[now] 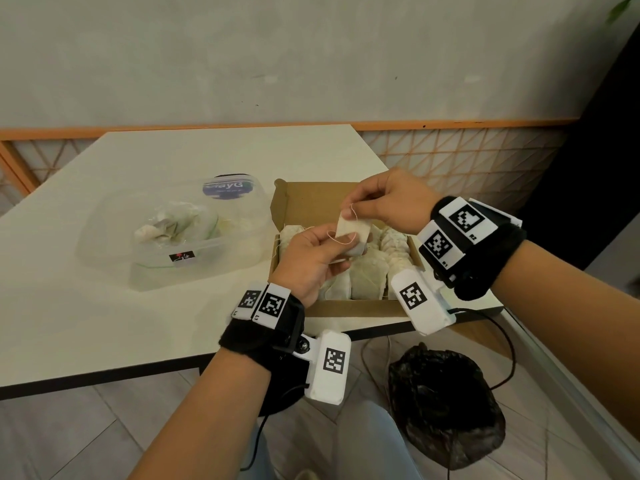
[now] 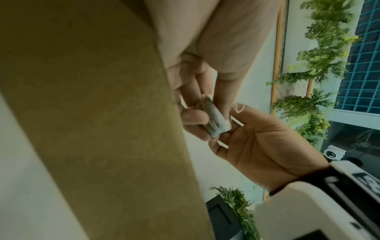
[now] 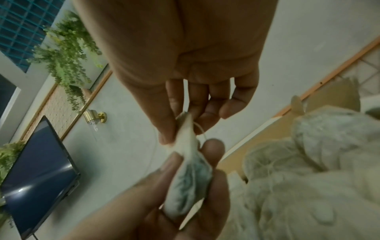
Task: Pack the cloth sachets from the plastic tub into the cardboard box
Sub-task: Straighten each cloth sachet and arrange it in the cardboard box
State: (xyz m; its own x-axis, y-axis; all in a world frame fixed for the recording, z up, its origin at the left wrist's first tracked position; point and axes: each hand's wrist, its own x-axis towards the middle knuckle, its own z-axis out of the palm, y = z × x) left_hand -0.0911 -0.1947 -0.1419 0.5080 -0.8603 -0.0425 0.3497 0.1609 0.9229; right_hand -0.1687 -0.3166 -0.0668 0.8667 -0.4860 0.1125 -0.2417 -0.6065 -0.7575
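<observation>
A small cream cloth sachet (image 1: pixel 352 231) with a thin drawstring hangs above the open cardboard box (image 1: pixel 311 202). My left hand (image 1: pixel 313 256) holds its lower body between thumb and fingers. My right hand (image 1: pixel 377 202) pinches its top edge. The right wrist view shows the sachet (image 3: pixel 190 178) gripped from both ends, and the left wrist view shows the sachet (image 2: pixel 216 121) between both hands. Several sachets (image 1: pixel 367 275) lie packed in the box. The clear plastic tub (image 1: pixel 114 216) to the left holds more sachets (image 1: pixel 173 223).
The box sits at the near right corner of the white table (image 1: pixel 104 306), the tub just left of it. A black plastic bag (image 1: pixel 446 407) and cables lie on the floor below the table edge. A wall with an orange trim runs behind.
</observation>
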